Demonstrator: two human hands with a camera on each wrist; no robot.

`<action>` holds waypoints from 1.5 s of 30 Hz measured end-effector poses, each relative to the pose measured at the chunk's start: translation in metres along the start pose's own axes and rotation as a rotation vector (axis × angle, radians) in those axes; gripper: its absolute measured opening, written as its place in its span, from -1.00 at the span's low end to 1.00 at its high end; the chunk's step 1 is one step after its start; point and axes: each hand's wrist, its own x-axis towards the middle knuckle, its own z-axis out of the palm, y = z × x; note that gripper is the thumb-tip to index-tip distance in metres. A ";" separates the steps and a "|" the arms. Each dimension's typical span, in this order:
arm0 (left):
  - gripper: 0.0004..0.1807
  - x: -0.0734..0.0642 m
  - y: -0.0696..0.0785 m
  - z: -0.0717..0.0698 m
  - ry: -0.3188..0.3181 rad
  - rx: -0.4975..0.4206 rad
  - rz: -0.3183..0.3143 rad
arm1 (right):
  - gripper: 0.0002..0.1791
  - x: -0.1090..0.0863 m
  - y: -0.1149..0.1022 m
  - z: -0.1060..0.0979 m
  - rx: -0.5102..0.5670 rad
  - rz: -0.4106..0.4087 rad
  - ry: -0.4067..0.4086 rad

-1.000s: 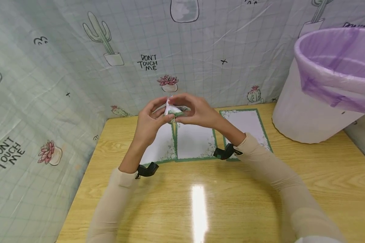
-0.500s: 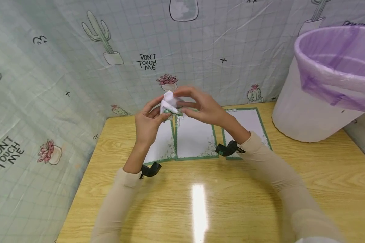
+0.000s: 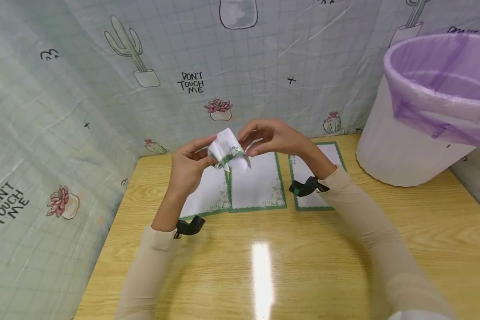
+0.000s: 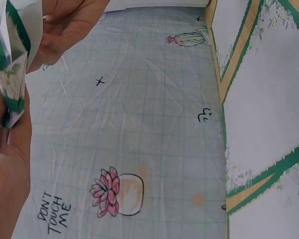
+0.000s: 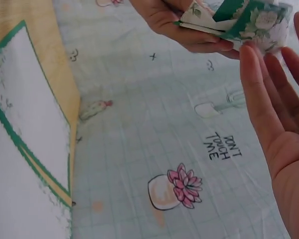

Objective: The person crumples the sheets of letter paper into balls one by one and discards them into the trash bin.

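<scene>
Above the back of the table, my left hand (image 3: 185, 168) pinches a crumpled, folded sheet of paper (image 3: 227, 146), white with a green floral border. Thumb and fingers grip its left side. My right hand (image 3: 282, 137) is at the paper's right edge, fingers bent in the head view. From the right wrist, the fingers (image 5: 259, 97) look spread and fairly straight, with tips at or touching the paper (image 5: 264, 25); exact contact is hard to tell. In the left wrist view the folded paper (image 4: 12, 74) shows pointed, creased corners.
Flat sheets with green floral borders lie under the hands: a left sheet (image 3: 208, 191), a middle sheet (image 3: 258, 184) and a right sheet (image 3: 314, 195). A white bin (image 3: 404, 142) with a purple liner (image 3: 428, 102) stands at right. A printed curtain (image 3: 256, 66) hangs behind the wooden table (image 3: 224, 266).
The paper, earlier between both hands and bunched up, has opened somewhat and shows more of its face. My right hand has drawn off to the right; my left keeps its grip.
</scene>
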 end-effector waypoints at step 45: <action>-0.79 -0.019 0.028 0.023 0.192 0.500 0.215 | -0.27 0.020 0.016 0.062 -0.220 -0.127 0.148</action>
